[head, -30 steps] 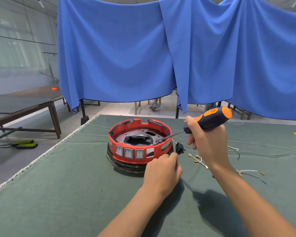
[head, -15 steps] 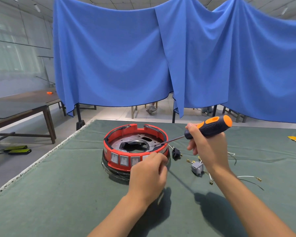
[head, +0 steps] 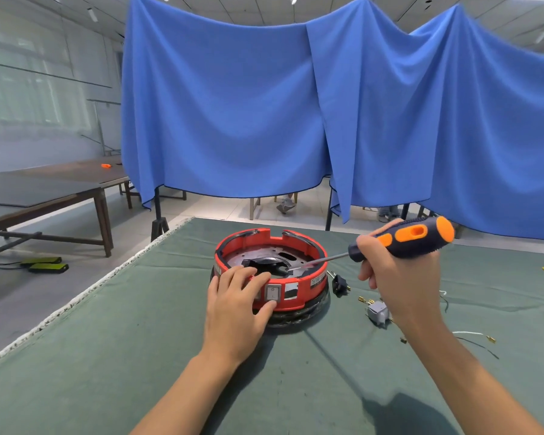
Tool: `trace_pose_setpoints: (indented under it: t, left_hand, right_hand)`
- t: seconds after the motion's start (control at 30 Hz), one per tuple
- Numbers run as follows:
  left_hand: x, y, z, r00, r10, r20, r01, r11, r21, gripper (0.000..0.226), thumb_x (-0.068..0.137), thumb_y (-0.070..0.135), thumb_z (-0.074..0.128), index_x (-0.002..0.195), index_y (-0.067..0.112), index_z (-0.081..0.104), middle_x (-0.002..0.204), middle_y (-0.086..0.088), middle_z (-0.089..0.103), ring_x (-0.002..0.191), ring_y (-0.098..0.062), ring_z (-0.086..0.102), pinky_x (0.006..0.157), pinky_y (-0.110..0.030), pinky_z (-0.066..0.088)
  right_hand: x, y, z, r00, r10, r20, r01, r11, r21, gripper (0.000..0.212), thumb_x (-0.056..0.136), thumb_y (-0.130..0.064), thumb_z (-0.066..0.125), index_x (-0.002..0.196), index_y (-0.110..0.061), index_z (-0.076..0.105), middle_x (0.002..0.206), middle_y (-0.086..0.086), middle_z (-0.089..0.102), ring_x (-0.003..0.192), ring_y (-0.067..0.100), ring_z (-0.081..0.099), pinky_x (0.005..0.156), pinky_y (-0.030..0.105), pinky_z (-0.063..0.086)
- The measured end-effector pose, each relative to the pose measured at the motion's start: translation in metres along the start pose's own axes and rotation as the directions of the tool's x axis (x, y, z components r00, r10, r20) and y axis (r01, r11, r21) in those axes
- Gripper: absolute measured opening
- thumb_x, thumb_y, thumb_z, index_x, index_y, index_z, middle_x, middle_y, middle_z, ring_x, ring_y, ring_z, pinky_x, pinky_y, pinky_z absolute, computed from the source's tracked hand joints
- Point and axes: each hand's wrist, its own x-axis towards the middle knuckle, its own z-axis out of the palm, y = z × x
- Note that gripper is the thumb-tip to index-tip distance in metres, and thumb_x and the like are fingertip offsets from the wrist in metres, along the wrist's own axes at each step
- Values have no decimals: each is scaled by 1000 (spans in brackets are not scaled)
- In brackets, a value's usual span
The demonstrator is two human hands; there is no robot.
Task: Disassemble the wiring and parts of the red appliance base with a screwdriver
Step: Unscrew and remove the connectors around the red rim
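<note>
On green felt table (head: 107, 356), blue curtain (head: 233, 120) hangs behind.

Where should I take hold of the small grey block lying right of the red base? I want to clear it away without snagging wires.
Pinch the grey block across its flat side faces, coming straight down from above. It lies loose on the green cloth, apart from the red base; brass terminals and thin wires trail beside it, so probably avoid dragging.
</note>
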Motion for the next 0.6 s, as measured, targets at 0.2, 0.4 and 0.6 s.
trace_pose_setpoints:
  t: [0.2, 0.4, 0.6]
  left_hand:
    - [-1, 4, 4, 999, -37, -20, 36, 998, -44, 44, 76, 25, 76, 119, 18, 64, 120, -1, 60, 122, -25, 47, 100, -47, 39]
    - [-3, 4, 5, 999, -37, 5, 37, 998, -52, 51, 80, 32, 72, 127, 19, 57, 134, -1, 52, 133, -23, 36, 106, -47, 34]
    - [-5, 2, 4, 1000, -7, 26, 8, 999, -38, 58, 78, 40, 71, 130, 21, 54, 138, 4, 48, 136, -19, 30, 110, -42, 26]
  right_hand:
    - [-1, -27, 11, 990, -80, -117, 81, 997, 6, 26, 66, -23, 61, 57, -4, 45, 43, 4, 46, 42, 17, 43, 45, 23, 39]
    - [6, -52, 19, 986, -159, -40, 159, 987, 9, 26, 65, -11, 58, 54, -7, 35, 40, -12, 38, 39, 7, 40, 44, 16, 36]
    - [4, -56, 27, 984, -175, 19, 176, 984, -39, 22, 64, -12, 55, 59, 8, 46, 44, -6, 52, 43, 3, 46, 48, 15, 41]
